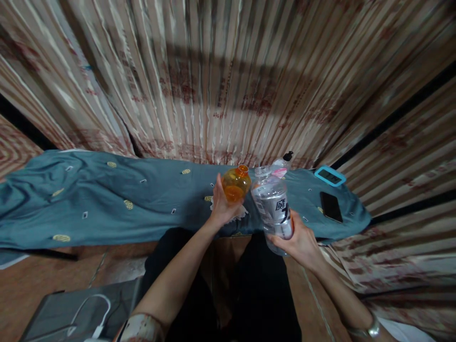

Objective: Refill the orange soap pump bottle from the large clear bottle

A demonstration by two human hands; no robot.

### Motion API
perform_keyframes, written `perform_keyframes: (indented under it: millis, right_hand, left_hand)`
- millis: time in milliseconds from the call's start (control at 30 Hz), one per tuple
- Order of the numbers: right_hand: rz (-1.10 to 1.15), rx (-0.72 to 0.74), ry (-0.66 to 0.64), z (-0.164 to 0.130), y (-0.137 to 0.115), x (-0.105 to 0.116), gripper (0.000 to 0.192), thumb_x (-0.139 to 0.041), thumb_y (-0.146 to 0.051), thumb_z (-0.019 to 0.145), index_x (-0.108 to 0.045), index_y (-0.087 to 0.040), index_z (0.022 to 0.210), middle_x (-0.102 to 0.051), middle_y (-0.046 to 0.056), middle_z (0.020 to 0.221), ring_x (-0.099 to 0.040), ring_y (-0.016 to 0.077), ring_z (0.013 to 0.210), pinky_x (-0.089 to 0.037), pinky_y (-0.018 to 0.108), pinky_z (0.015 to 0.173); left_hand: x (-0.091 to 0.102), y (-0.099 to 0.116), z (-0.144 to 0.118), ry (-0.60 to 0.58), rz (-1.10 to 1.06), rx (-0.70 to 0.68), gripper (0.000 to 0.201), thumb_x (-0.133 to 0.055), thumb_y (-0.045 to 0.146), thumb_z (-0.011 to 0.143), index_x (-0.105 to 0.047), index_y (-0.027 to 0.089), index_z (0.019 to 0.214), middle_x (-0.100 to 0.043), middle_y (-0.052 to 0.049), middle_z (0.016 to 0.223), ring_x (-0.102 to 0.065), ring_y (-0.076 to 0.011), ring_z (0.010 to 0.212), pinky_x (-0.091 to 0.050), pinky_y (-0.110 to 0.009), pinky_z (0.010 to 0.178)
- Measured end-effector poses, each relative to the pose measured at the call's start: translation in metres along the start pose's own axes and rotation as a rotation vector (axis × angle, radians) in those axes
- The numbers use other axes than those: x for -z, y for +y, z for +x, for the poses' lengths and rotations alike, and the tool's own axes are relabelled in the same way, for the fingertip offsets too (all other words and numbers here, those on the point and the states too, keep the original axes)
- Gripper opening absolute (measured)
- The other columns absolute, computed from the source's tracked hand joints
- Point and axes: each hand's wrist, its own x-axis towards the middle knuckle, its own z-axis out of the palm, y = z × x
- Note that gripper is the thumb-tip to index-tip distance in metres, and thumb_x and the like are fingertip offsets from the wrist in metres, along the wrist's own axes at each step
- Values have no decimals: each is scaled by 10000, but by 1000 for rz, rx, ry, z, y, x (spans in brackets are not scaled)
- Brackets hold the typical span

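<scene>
While your left hand (pixel 221 205) wraps its grip around the small orange bottle (pixel 236 183), your right hand (pixel 301 243) has its grip closed on the lower part of the clear water bottle (pixel 273 205). Both are held up in the air above the edge of the counter (pixel 107 204), close beside each other, necks leaning toward one another. Both bottles look uncapped, so I judge the opening is done; whether any liquid has passed between them I cannot tell, and the orange one holds amber liquid in its lower half.

The orange bottle is squat, rounded, translucent plastic. The clear one is taller, ribbed and glossy, with a pale label carrying dark lettering. Behind them stands a pump bottle (pixel 282 165) with a black top. A blue-green cloth with small embroidered motifs drapes the counter in soft creases. To your right lie a dark phone (pixel 331 206) and a turquoise-framed device (pixel 329 175). Pleated patterned curtains (pixel 228 80) hang behind.
</scene>
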Motion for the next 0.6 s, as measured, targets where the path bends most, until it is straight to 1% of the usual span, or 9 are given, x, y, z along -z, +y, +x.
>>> perform_keyframes:
  millis: [67,100,200,300,400,500,600]
  right_hand:
    - [-3,11,-2,0,-1,-1,813,-675,-554,699,-481,-186,1397,-760,99,1070,-745,305,961,-553,385,812]
    - [-7,14,-3,0,-1,0,815,-674,-556,699,-481,-184,1399,-760,101,1073,-746,307,966,-554,387,818]
    - [-34,16,-1,1,0,2,841,-669,-561,700,-465,-172,1417,-761,107,1070,-748,320,966,-557,399,817]
    - [-69,26,6,3,3,7,869,-669,-566,693,-450,-162,1431,-760,118,1092,-747,336,970,-558,418,828]
    - [-102,53,16,5,5,15,851,-671,-569,692,-466,-171,1416,-763,114,1080,-750,338,959,-562,415,821]
    - [-140,81,27,10,5,24,849,-673,-574,685,-475,-180,1411,-770,101,1026,-755,341,910,-567,410,781]
    - [-183,101,35,14,4,32,829,-666,-575,688,-488,-197,1403,-769,95,1027,-756,342,916,-569,404,777]
  left_hand:
    - [4,-1,-1,-15,-15,-31,1150,-817,498,690,-152,189,1576,-322,-237,1619,-346,-376,1514,-278,-584,1250]
    - [6,-1,-1,-13,-17,-40,1160,-824,500,684,-147,190,1574,-330,-241,1615,-361,-377,1507,-291,-589,1242]
    - [8,-2,2,10,-6,-23,1221,-888,497,606,-179,204,1555,-452,-230,1527,-462,-386,1430,-356,-604,1196]
    - [7,-4,7,41,16,11,1234,-949,486,502,-285,208,1505,-529,-200,1432,-526,-391,1350,-387,-602,1168]
    - [4,-7,11,70,19,1,1191,-968,480,465,-363,207,1454,-546,-174,1390,-543,-378,1313,-407,-583,1155]
    - [2,-9,13,75,11,-18,1157,-962,491,487,-375,236,1450,-549,-147,1380,-561,-352,1283,-418,-576,1147]
    - [0,-9,13,66,2,-19,1175,-965,494,482,-369,242,1463,-532,-155,1409,-552,-354,1303,-412,-576,1153]
